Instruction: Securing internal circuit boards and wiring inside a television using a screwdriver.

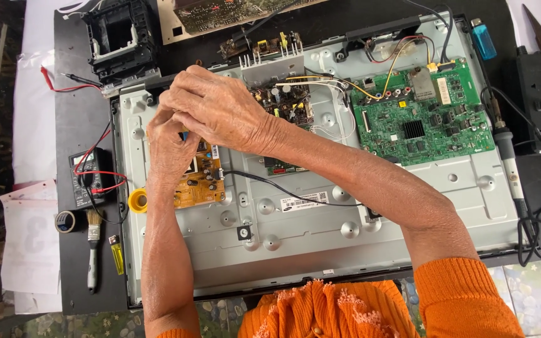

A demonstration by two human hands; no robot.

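Both our hands meet left of centre, left hand and right hand curled over the yellow-brown circuit board, its long axis up-down in frame, fingers closed though we cannot tell on what.

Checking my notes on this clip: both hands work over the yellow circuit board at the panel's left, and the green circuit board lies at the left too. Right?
Not quite. The head view shows the green circuit board at the panel's right. Both the left hand and right hand do work over the yellow circuit board at the left.
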